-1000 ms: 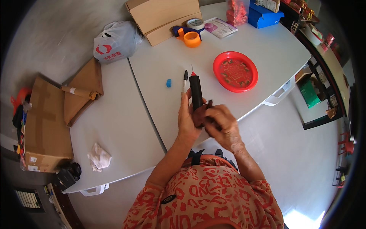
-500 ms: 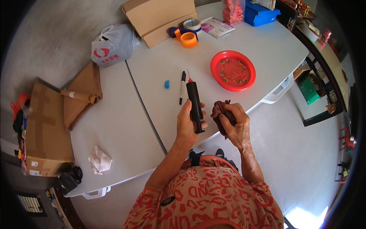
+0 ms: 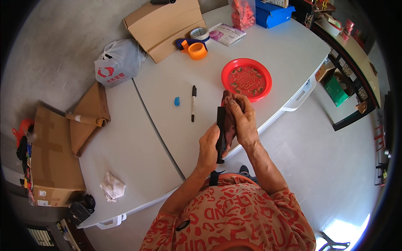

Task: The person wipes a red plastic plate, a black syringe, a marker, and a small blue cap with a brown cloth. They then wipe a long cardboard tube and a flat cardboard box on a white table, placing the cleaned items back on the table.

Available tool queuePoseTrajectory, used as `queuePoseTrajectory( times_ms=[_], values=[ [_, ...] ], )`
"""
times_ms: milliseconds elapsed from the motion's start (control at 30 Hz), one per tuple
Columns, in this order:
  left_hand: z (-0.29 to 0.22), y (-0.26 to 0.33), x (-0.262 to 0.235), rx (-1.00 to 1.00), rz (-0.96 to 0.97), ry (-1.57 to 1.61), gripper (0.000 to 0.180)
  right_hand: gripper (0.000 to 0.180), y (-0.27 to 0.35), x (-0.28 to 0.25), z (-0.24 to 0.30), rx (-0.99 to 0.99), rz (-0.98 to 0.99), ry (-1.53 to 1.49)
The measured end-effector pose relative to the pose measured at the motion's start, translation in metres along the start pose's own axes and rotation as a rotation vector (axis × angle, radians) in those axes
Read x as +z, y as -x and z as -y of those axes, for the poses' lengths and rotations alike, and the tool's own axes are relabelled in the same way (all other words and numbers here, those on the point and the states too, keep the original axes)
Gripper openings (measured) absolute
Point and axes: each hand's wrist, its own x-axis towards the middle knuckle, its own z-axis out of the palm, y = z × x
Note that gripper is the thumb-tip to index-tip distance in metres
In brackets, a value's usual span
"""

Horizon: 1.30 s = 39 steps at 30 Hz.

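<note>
My left hand is wrapped round a black needle pump, a slim barrel held nearly upright with its flared end low. A crumpled, limp maroon-brown piece, soft like cloth or deflated skin, is pinched in my right hand. It lies against the right side of the barrel and the pump's upper end. The pump's red nozzle and needle do not show; I cannot tell whether the needle is in the limp piece. To the left lie a marker pen and a small blue piece.
A red bowl with a patterned bottom stands just beyond my right hand. Farther back are orange tape, an open cardboard box and a blue box. At left are a plastic bag and a pale cloth.
My hands have come together. The limp piece moved left and up against the pump, whose red nozzle and needle have gone out of sight. The view has shifted slightly.
</note>
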Motion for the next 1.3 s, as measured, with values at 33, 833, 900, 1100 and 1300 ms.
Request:
queuePoseTrajectory(
  times_ms=[33,833,900,1100,1300],
  values=[
    [-0.001,0.001,0.001,0.008,-0.015,0.007,0.035,0.023,-0.004,-0.002,0.002,0.078,0.052,-0.176],
    [0.008,-0.012,-0.008,0.080,-0.266,-0.133,0.031,0.028,0.019,0.010,-0.025,-0.011,0.051,0.319],
    [0.014,-0.022,-0.012,0.230,-0.290,-0.105,0.032,0.027,0.026,0.010,-0.041,-0.226,0.046,0.468],
    [-0.002,-0.025,-0.022,0.068,-0.297,0.153,0.036,0.026,0.047,-0.005,-0.025,-0.509,0.260,0.741],
    [-0.012,-0.017,-0.011,-0.042,-0.162,0.173,0.038,0.026,0.010,-0.004,-0.001,-0.177,0.067,0.209]
  ],
)
